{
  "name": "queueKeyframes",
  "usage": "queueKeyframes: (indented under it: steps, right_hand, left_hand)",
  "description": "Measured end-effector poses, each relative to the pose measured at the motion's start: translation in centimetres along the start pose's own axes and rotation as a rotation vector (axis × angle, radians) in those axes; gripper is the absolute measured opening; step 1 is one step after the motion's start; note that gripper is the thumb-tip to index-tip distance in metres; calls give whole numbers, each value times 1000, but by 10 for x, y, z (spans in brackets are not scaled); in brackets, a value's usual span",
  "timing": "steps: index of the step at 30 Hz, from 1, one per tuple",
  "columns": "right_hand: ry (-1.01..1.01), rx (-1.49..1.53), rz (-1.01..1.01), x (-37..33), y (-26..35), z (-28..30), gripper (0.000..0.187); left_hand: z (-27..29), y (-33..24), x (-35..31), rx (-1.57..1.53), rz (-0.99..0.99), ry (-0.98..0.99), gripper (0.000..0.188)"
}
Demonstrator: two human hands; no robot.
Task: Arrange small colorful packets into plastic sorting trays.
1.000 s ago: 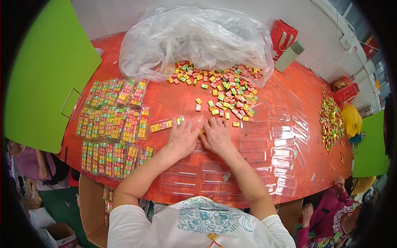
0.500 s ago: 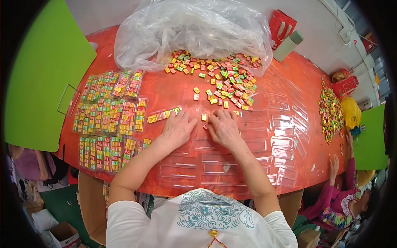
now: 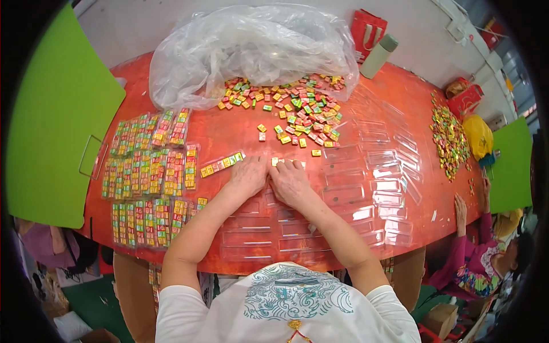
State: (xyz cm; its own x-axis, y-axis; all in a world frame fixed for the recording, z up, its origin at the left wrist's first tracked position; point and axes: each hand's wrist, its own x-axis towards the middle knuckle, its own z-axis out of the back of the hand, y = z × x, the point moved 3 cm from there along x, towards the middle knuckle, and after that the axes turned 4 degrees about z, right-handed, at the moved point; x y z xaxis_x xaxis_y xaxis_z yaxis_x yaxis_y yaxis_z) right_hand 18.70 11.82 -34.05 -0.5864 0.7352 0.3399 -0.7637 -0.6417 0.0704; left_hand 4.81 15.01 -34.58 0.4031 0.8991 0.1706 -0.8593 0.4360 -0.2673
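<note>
My left hand point(image 3: 250, 174) rests, fingers curled down, at the right end of a clear tray strip point(image 3: 222, 164) filled with a row of small yellow, pink and green boxes; its fingertips are hidden. Right beside it, thumb side touching, my right hand point(image 3: 289, 181) bends its fingers over small yellow boxes point(image 3: 275, 162) that show at the fingertips. Beyond the hands lies a loose heap of small coloured boxes point(image 3: 311, 114). A single yellow box point(image 3: 315, 152) sits to the right of my right hand.
Rows of filled trays point(image 3: 151, 171) lie at left. Empty clear trays point(image 3: 343, 177) spread right and near. A large plastic bag point(image 3: 257, 51) covers the back, beside a bottle point(image 3: 379, 56) and red bag point(image 3: 366, 34). At far right, a person's hand point(image 3: 460, 214) is near another pile point(image 3: 449, 137).
My right hand has moved left, up against my left hand, and now covers the spot near the loose boxes. The whole view has shifted slightly. The filled strip stays by my left hand.
</note>
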Motion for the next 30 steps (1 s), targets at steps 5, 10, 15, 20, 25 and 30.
queueKeyframes:
  steps: [5,10,15,20,25,30]
  right_hand:
    - [-97,43,-131,-8,-9,7,15]
    - [-100,-10,-332,-33,-47,27,24]
    - [-107,-128,-306,-40,-64,23,30]
    - [-32,-72,-333,-42,-67,13,26]
    - [62,88,-328,-44,-74,19,25]
    - [106,204,-309,-36,-73,12,24]
  left_hand:
    - [-2,-3,8,35,29,48,24]
    - [5,-2,5,-64,53,103,33]
    - [12,-21,16,-132,24,173,40]
    - [1,-21,19,-150,32,205,39]
    - [-3,-25,23,-71,43,227,43]
    - [-10,-31,23,-84,9,160,34]
